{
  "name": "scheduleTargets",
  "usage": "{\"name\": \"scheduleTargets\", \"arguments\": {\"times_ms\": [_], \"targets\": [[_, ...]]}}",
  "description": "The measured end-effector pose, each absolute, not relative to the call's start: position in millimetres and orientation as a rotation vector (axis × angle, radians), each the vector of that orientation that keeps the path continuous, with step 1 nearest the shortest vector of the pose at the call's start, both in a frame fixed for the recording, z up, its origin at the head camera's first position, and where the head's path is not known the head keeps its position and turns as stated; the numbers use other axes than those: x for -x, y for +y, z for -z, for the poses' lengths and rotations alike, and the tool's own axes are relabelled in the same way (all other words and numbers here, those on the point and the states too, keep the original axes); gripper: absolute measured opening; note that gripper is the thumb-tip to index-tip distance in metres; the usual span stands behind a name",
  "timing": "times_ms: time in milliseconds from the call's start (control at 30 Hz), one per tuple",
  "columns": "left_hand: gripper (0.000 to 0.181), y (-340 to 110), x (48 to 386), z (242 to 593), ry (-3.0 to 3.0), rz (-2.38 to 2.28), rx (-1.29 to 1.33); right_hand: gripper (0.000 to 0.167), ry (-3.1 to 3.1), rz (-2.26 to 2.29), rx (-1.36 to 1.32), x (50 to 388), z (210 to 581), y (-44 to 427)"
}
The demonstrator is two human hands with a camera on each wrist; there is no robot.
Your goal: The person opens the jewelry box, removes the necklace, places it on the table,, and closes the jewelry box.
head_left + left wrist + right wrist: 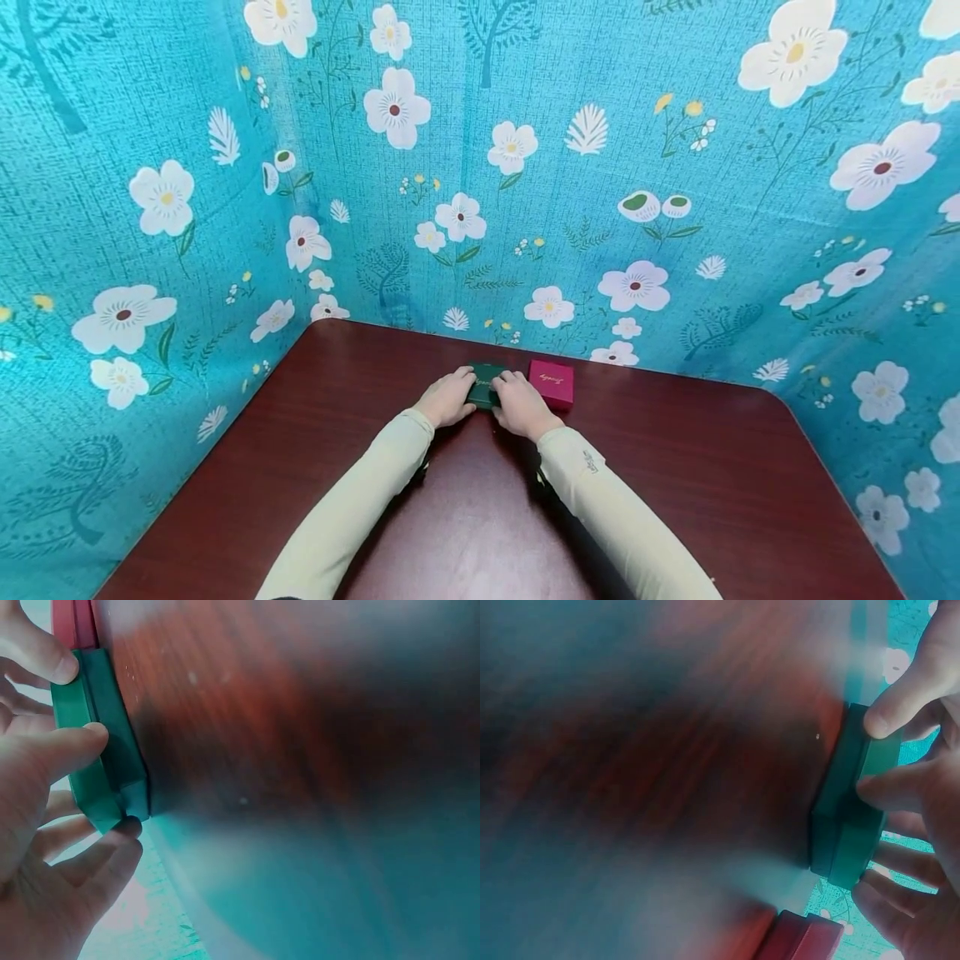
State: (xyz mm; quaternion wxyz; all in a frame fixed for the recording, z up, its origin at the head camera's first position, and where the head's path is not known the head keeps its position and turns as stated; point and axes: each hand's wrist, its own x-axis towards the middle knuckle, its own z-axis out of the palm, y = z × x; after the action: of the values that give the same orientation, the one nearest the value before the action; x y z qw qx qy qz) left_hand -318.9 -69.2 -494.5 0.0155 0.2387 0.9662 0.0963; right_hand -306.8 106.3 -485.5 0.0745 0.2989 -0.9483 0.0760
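Pinching the left side of a green box (482, 390) between thumb and fingers of the left hand (447, 398), and pinching its right side likewise with the right hand (521, 404). Holding it at the far part of the brown table (660, 450), left of a red box (553, 386). Wearing pale sleeves (360, 492).

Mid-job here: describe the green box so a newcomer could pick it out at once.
Find the dark red-brown table and look toward its far edge, where two small boxes lie side by side. The green box is the one between the left hand and right hand; its green colour sets it apart from the red box.
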Motion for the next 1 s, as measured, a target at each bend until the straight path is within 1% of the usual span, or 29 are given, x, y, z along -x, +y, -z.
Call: {"name": "scheduleTargets", "arguments": {"times_ms": [233, 300, 467, 600, 700, 867, 1000], "targets": [[0.053, -76, 306, 492, 3.017, -0.31, -0.812, 0.035, -2.841, -0.315, -0.936, 299, 486, 109], [0.06, -78, 304, 490, 3.003, -0.319, -0.804, 0.036, -2.845, -0.303, -0.96, 297, 485, 109], [0.087, -82, 301, 489, 2.936, -0.404, -0.737, 0.037, -2.859, -0.272, -1.014, 291, 482, 108], [0.099, -82, 302, 490, 2.873, -0.487, -0.687, 0.039, -2.84, -0.289, -1.04, 287, 482, 109], [0.101, -82, 303, 492, 2.852, -0.502, -0.668, 0.038, -2.845, -0.33, -1.043, 285, 482, 110], [0.097, -83, 303, 496, 2.874, -0.501, -0.69, 0.037, -2.92, -0.414, -0.988, 283, 483, 112], [0.095, -84, 302, 496, 2.872, -0.522, -0.711, 0.04, -2.966, -0.453, -0.962, 284, 484, 114]]}}
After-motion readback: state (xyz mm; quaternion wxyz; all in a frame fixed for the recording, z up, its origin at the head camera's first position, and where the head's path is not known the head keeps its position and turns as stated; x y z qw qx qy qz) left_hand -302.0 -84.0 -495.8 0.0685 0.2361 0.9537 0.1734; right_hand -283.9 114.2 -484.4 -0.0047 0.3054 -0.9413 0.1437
